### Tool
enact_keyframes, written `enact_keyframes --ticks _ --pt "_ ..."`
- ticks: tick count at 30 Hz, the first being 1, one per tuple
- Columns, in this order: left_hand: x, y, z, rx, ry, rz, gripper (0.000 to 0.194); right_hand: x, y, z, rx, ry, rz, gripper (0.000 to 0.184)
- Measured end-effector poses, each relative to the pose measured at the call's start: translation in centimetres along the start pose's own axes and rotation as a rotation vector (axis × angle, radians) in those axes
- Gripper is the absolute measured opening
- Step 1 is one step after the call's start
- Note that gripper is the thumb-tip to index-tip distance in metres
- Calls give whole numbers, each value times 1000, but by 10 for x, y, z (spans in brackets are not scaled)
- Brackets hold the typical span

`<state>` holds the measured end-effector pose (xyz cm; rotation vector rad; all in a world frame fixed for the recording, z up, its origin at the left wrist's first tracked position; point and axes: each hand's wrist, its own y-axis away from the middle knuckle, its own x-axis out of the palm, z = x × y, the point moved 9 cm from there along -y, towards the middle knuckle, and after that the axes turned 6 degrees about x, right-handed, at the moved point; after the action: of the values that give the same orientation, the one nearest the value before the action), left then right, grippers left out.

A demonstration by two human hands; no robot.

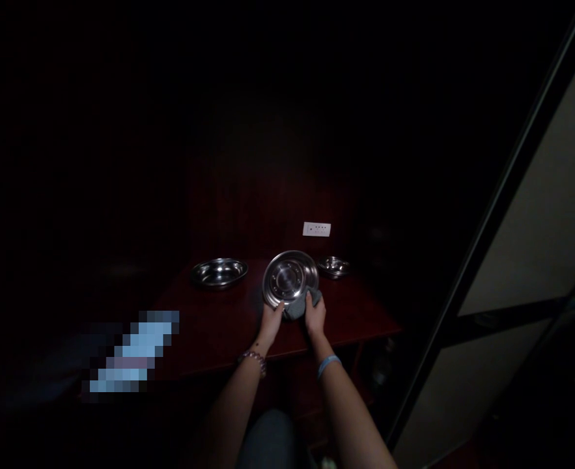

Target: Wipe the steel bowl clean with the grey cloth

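The room is very dark; only a reddish-brown wooden tabletop (219, 329) catches light, with a dark panelled wall behind it and a pale sliding panel off to the right. A small white switch plate (316, 228) sits on the wall above the back edge.

Farthest left on the tabletop lies a shallow steel dish (219, 271), flat and untouched, well apart from both hands. Next comes the left hand (271, 320), a beaded bracelet at its wrist, its grip clamped on the lower left rim of a round steel plate (288, 279). The plate is tipped up on edge near the middle of the tabletop, its hollow face turned toward the camera. Just right of that, the right hand (315, 315), a light blue band at its wrist, has its grip closed on a grey cloth (299, 306) pressed against the plate's lower right rim. Beyond it, near the wall, stands a small steel bowl (333, 266), apart from the hands.

By the look of it, the step in hand is wiping the tilted plate. The next move probably calls for the left hand to steady or turn the plate while the cloth sweeps across the unwiped face and rim.
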<state>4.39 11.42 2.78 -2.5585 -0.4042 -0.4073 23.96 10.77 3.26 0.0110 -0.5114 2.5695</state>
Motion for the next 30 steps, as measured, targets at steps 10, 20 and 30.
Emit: enact_keyframes --ticks 10,20,30 --pt "-14 6 -3 -88 -100 -112 29 -10 3 2 53 255 -142 42" --pt "-27 7 8 -177 -152 -215 35 -70 -31 39 -105 203 -366 53" --pt "-19 7 19 -235 -99 -174 58 -1 -20 118 -660 746 160 43"
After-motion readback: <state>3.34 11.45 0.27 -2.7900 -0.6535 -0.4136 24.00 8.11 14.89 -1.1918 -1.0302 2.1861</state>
